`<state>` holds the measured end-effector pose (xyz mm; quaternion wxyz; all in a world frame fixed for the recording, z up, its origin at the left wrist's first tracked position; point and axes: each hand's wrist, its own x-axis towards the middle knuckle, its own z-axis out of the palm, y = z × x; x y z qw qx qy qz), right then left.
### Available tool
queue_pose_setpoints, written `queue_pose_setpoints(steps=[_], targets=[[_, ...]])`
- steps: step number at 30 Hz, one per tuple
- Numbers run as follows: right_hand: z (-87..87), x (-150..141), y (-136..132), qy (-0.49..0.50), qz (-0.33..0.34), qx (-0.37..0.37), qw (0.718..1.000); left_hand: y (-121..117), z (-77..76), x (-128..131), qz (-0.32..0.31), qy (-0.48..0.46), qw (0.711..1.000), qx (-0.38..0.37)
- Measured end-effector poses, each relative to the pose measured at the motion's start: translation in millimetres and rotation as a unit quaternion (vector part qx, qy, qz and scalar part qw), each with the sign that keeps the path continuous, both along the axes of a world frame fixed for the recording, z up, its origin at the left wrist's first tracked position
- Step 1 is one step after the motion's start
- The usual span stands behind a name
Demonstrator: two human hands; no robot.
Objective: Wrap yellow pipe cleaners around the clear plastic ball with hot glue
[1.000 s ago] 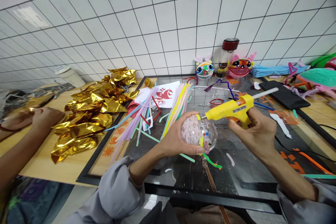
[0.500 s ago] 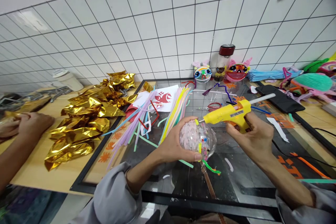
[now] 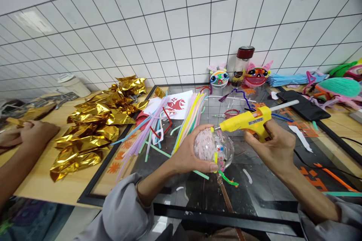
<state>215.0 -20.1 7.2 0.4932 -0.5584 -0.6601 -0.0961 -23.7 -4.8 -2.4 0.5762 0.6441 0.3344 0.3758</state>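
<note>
My left hand [image 3: 188, 154] is wrapped round a clear plastic ball [image 3: 225, 153], whose left half is covered in pale pink. Yellow strips mark the line between its halves, and a green twisted pipe cleaner [image 3: 228, 180] hangs below. In my right hand [image 3: 275, 145] is a yellow hot glue gun [image 3: 246, 121], with a pale glue stick [image 3: 284, 105] poking out of its back. The gun's nozzle touches or nearly touches the yellow piece at the top of the ball. Whether glue is coming out cannot be seen.
Pipe cleaners [image 3: 183, 128] lie beyond the ball, with red-handled scissors [image 3: 231, 113] nearby. Gold foil [image 3: 90, 116] covers the left side, near a co-worker's hands [image 3: 34, 133]. A bottle [image 3: 242, 66], two decorated balls [image 3: 256, 77] and a black pouch [image 3: 305, 105] stand or lie behind.
The view has shifted slightly. My hands keep the ball and glue gun in nearly the same position, with the nozzle at the yellow piece. The co-worker's hands moved a little left.
</note>
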Motion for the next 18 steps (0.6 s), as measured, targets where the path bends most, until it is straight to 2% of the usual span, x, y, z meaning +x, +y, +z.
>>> queue_pose_setpoints(steps=[12, 18], targets=[[-0.6, 1.2, 0.3, -0.016, -0.002, 0.009, 1.000, 0.1, 0.4, 0.3, -0.001, 0.002, 1.000, 0.007], [0.1, 0.5, 0.6, 0.003, -0.001, -0.011, 1.000, -0.1, 2.5, 0.7, -0.002, 0.011, 1.000, 0.010]])
